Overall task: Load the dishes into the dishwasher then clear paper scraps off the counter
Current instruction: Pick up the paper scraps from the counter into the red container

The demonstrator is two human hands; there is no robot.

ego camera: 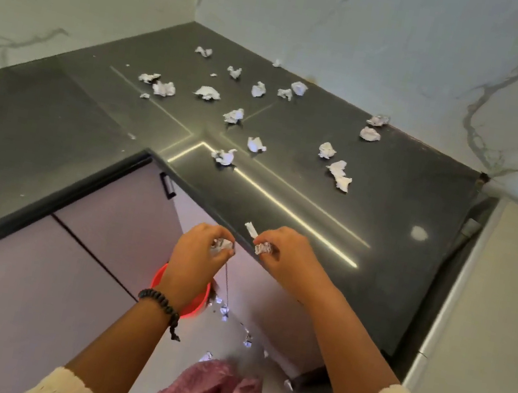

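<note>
My left hand (200, 248) curls over a crumpled scrap (221, 244) so that only a sliver shows between my fingers, and my left wrist covers most of the red bin (157, 277) below the counter (54, 132) edge, leaving just an arc of its rim. The bits on the floor right of the red bin (223, 309) are blurred and too small to tell apart. Both my sleeves run off the bottom edge, and the counter is cut by the left edge.
</note>
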